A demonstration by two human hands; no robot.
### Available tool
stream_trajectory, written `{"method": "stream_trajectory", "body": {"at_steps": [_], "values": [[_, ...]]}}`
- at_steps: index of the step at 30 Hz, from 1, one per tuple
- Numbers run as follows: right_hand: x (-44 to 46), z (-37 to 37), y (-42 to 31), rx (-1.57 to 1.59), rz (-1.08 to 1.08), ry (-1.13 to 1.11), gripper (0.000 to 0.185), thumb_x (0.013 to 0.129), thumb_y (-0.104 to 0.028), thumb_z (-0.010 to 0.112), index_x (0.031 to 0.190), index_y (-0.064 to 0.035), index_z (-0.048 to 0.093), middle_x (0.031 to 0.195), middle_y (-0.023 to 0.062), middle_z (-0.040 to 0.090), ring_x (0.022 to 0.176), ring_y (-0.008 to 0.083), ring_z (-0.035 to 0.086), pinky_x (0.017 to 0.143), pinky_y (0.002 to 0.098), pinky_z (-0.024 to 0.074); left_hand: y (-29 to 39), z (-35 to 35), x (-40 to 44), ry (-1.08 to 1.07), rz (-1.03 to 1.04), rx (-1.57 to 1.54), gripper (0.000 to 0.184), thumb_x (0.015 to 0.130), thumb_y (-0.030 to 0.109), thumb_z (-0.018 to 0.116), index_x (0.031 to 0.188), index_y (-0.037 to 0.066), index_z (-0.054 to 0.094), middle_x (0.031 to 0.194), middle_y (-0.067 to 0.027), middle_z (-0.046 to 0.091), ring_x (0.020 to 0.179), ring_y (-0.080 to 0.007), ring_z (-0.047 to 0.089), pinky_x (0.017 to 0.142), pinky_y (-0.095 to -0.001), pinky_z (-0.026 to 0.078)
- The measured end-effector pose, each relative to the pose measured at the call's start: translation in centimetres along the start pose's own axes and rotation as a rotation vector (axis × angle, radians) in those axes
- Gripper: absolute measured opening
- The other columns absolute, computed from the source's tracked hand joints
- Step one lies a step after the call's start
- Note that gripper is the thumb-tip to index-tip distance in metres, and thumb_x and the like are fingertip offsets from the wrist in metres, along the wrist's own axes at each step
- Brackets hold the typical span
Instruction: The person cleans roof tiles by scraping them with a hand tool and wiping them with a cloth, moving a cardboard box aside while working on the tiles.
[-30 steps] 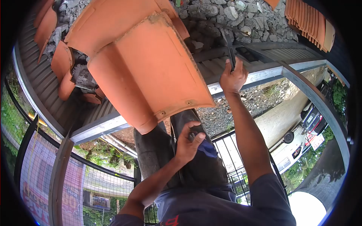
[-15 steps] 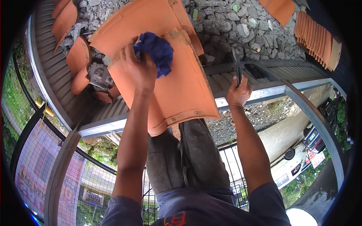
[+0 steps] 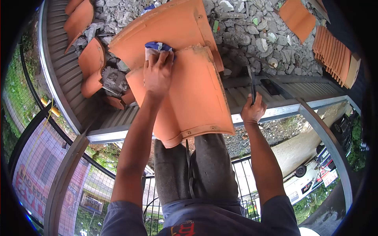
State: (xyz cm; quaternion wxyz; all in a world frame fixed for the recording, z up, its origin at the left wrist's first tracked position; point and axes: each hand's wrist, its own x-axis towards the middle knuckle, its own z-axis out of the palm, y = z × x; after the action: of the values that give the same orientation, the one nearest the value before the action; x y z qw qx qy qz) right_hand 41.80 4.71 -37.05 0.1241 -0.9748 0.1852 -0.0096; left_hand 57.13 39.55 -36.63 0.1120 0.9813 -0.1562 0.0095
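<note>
Two curved orange clay tiles overlap in front of me, the lower tile lying over the edge of the upper tile. My left hand presses a blue and white crumpled cloth onto the tiles near their overlap, its fingers bent over the cloth. To the right of the tiles, my right hand is closed around the dark handle of a slim tool whose thin metal end points up. Part of the cloth is hidden under my left fingers.
Grey rubble lies behind the tiles. A row of stacked tiles and a loose tile are at the upper right, more tiles at the left. A metal beam crosses in front, and a dark phone-like object lies behind it.
My left hand came up from beside my legs to the tiles, then shifted slightly along them with the cloth. The tool stays in my right hand. The view has shifted.
</note>
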Motion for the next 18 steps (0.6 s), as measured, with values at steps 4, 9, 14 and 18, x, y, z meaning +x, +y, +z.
{"method": "stream_trajectory", "body": {"at_steps": [4,9,14,18], "values": [[-0.2,0.1,0.2,-0.057,0.005,-0.026,0.028,0.097,-0.02,0.067,0.119,-0.0047,0.064,0.093,0.0211,0.073,0.089,0.0415,0.068,0.086,0.0503,0.0469,1.7,1.0,-0.3,0.061,-0.039,-0.139,0.038,0.087,0.003,0.062,0.124,-0.001,0.069,0.124,-0.0155,0.062,0.108,-0.0375,0.058,0.097,-0.0481,0.051],[-1.9,3.4,4.5,0.056,0.075,-0.087,0.044,0.105,-0.038,0.06,0.131,-0.0035,0.065,0.11,0.0271,0.072,0.094,0.0505,0.065,0.083,0.0589,0.0491,8.7,5.9,0.7,0.274,-0.337,-0.513,0.055,0.079,-0.002,0.068,0.133,-0.007,0.061,0.132,-0.0277,0.06,0.129,-0.0478,0.055,0.115,-0.0541,0.043],[-1.2,2.5,3.5,-0.057,0.051,-0.097,0.041,0.106,-0.033,0.058,0.135,-0.0041,0.061,0.108,0.0269,0.071,0.096,0.0489,0.065,0.086,0.0587,0.0486,4.8,2.1,0.3,0.091,-0.084,-0.338,0.041,0.086,0.011,0.062,0.124,-0.003,0.067,0.121,-0.0163,0.061,0.116,-0.0364,0.058,0.101,-0.0464,0.051],[-0.8,1.3,2.0,-0.119,0.105,-0.141,0.041,0.107,-0.034,0.054,0.137,-0.0063,0.059,0.105,0.0252,0.073,0.092,0.0476,0.065,0.086,0.0559,0.0474,1.1,2.0,-1.8,0.044,0.007,-0.034,0.039,0.085,0.018,0.063,0.122,0.005,0.069,0.118,-0.0104,0.059,0.11,-0.0304,0.058,0.093,-0.0424,0.051]]}}
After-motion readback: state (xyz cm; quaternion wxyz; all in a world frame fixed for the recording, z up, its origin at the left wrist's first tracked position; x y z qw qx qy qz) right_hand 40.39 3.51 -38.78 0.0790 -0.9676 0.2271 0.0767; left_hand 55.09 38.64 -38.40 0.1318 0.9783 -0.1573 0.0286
